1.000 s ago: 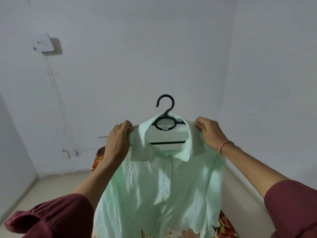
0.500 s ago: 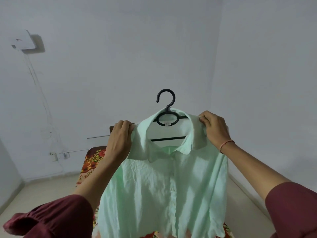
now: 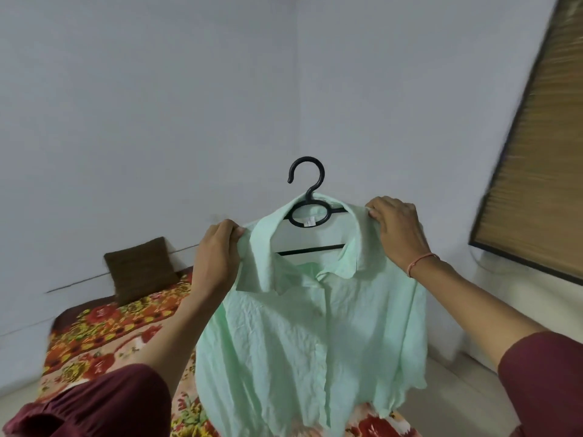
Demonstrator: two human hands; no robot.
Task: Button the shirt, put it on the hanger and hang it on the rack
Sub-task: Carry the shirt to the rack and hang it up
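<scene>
A pale mint-green shirt (image 3: 303, 335) hangs buttoned down its front on a black plastic hanger (image 3: 307, 197), held up in the air before me. The hanger's hook points up and curls to the left, free of any support. My left hand (image 3: 217, 253) pinches the shirt's left shoulder, and my right hand (image 3: 397, 228) grips the right shoulder beside the collar. A red thread circles my right wrist. No rack is in view.
A mattress with a red and yellow floral cover (image 3: 107, 332) lies on the floor at lower left, a brown cushion (image 3: 142, 266) leaning on the wall behind it. A bamboo blind (image 3: 536, 171) in a dark frame fills the right wall. White walls meet in a corner behind the hanger.
My view has swung to the right: the wall box and cables left the frame, while the cushion and the blind came in. Both hands keep the same hold on the shirt's shoulders.
</scene>
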